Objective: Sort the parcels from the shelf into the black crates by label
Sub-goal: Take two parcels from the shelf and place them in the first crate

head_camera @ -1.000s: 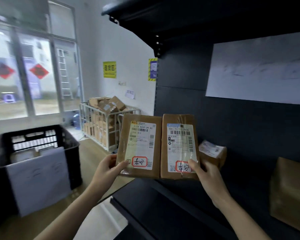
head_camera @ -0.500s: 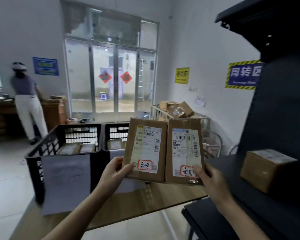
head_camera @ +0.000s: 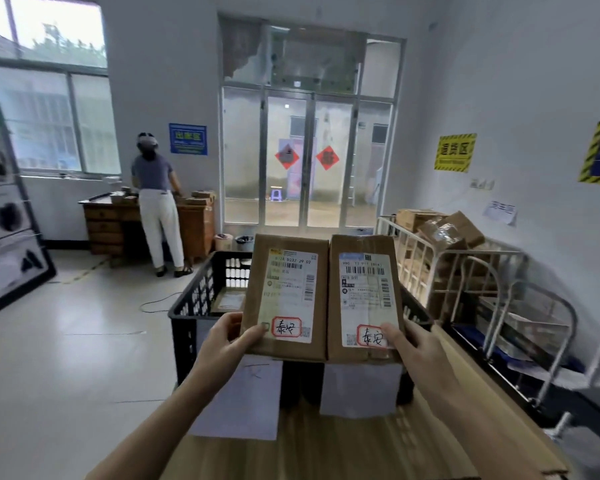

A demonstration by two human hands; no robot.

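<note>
Left grip: the left hand [head_camera: 227,341] is closed on the left parcel [head_camera: 288,299], thumb pressed on the label face at its near left corner, the other fingers hidden behind
Right grip: the right hand [head_camera: 416,348] is closed on the right parcel [head_camera: 364,299], thumb on the label at its near right corner, the other fingers behind
Parcels: two brown cartons held upright side by side, long edges touching, labels toward the camera; each label bears a red-outlined handwritten tag near its lower edge
Place: held up in front of the black crates, hiding most of the right one
Crates: the left crate [head_camera: 194,299] and the right crate [head_camera: 417,311] stand side by side on the wooden worktop [head_camera: 343,448]
Sheets: the left sheet [head_camera: 243,400] and the right sheet [head_camera: 361,389], both white, hang on the crates' near walls
Inside: a flat parcel [head_camera: 231,301] lies in the left crate
Right: a white cage trolley [head_camera: 465,261] piled with cartons stands by the wall
Far: glass doors [head_camera: 309,161]; far left, a person [head_camera: 156,202] stands, back turned, at a wooden desk [head_camera: 108,223]
</note>
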